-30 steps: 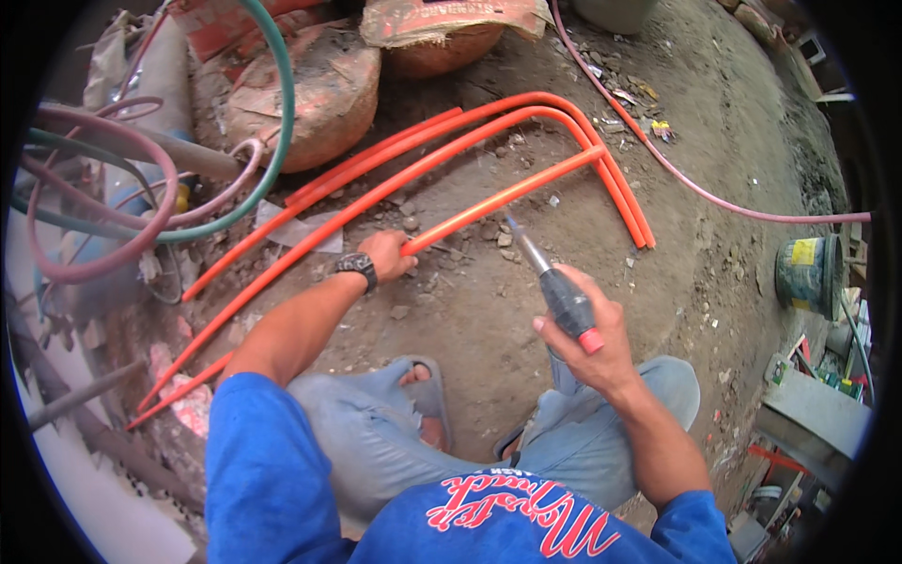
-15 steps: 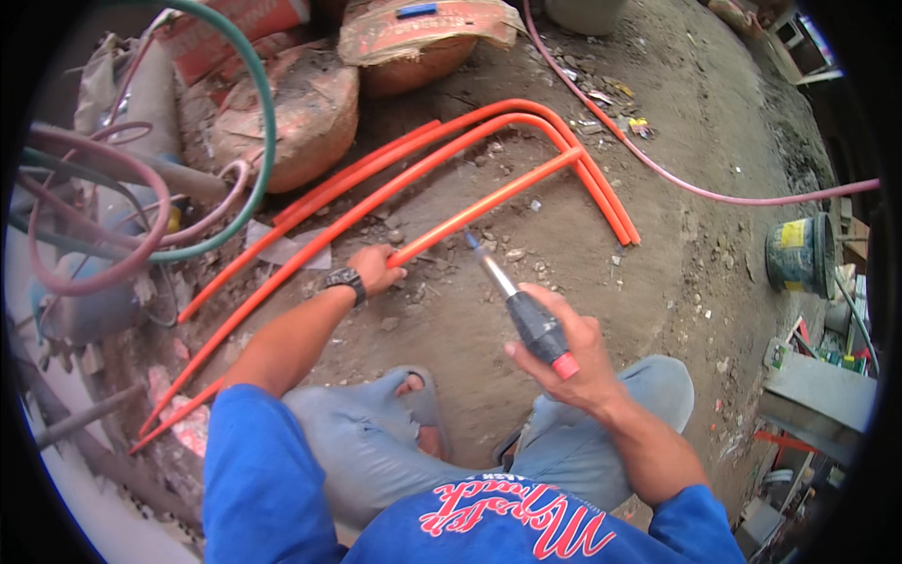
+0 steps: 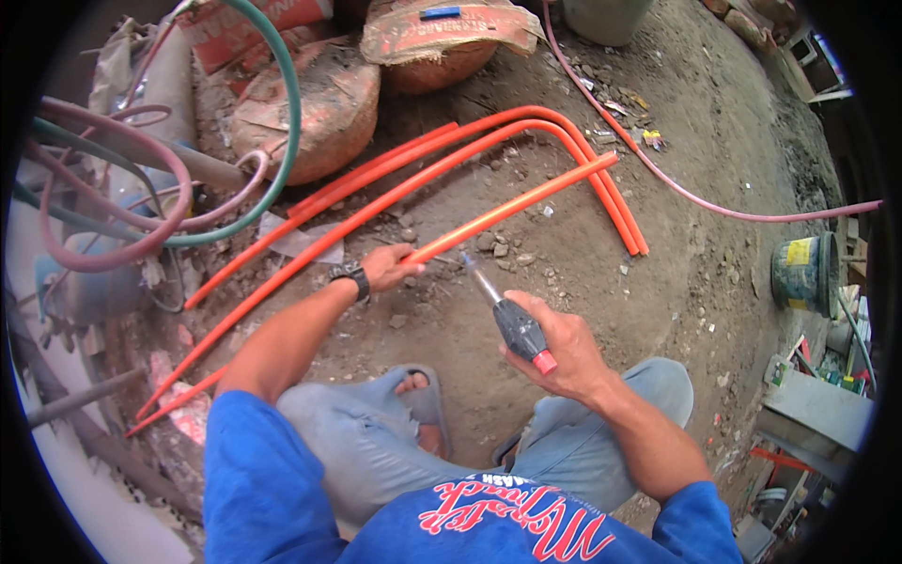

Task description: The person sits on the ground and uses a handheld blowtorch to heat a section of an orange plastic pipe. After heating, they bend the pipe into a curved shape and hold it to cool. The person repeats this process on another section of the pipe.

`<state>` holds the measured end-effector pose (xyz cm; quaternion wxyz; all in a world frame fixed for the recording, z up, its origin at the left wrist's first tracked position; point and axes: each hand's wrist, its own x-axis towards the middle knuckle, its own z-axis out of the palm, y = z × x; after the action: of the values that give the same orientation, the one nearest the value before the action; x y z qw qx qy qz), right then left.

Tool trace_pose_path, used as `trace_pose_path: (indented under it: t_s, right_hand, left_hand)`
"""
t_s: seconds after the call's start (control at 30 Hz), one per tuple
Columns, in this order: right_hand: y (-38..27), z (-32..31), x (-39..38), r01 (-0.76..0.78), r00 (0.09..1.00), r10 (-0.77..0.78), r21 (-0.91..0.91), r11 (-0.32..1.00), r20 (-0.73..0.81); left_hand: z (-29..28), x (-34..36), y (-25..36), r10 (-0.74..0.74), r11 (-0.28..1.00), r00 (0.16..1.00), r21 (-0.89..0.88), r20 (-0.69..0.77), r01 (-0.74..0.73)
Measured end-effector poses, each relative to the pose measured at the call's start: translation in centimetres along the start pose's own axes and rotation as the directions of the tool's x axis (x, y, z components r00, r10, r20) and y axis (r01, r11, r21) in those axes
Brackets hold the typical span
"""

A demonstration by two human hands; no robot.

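My left hand [image 3: 389, 267], with a black watch at the wrist, grips the lower-left end of a straight orange pipe [image 3: 512, 207] that slants up to the right. My right hand [image 3: 562, 348] is wrapped round a dark torch-like tool [image 3: 517, 327] with a red knob and a metal nozzle. A faint blue flame [image 3: 466, 259] shows at the nozzle's tip, just below the pipe; whether it touches cannot be told. Bent orange pipes [image 3: 440, 167] lie on the dirt ground beyond and to the left.
Coiled red and green hoses [image 3: 294, 113] and a grey cylinder [image 3: 169, 99] stand at left. Worn sacks [image 3: 301, 122] sit behind the pipes. A pink hose [image 3: 714, 202] crosses the ground. At right are a dark bucket [image 3: 797, 277] and a metal beam [image 3: 816, 399] among clutter.
The torch and my right hand have moved left, toward the pipe's gripped end. The straight pipe's far end has shifted right relative to the bent pipes, now jutting past the inner one.
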<state>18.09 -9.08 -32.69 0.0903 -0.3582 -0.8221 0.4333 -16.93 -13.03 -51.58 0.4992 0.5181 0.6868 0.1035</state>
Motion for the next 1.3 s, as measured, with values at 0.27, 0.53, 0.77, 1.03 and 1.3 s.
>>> trace_pose_path:
  t_s: [0.27, 0.53, 0.77, 1.03, 1.3]
  right_hand:
    - [-1.2, -4.7, 1.2, 0.009, 0.975, 0.003, 0.05, 0.999, -0.224]
    - [1.1, -6.2, 1.8, 0.099, 0.95, -0.114, -0.066, 0.993, -0.29]
    - [2.7, -6.8, 2.1, 0.109, 0.911, -0.151, -0.129, 0.986, -0.385]
    - [4.4, -7.3, 2.7, 0.056, 0.931, -0.096, -0.122, 0.991, -0.351]
    - [4.4, -7.0, 2.4, 0.056, 0.961, -0.105, -0.194, 0.979, -0.255]
  left_hand:
    - [-2.3, 0.2, 6.4, 0.2, 0.98, 0.973, 0.011, -0.111, -0.2]
    - [-5.1, 2.0, 17.6, 0.197, 0.972, 0.932, 0.182, -0.304, -0.146]
    - [-3.8, 2.5, 19.1, 0.271, 0.931, 0.914, 0.322, -0.303, -0.169]
    - [-2.7, 2.9, 18.5, 0.252, 0.955, 0.914, 0.234, -0.318, -0.181]
    - [-2.7, 3.4, 18.3, 0.226, 0.962, 0.934, 0.216, -0.276, -0.169]
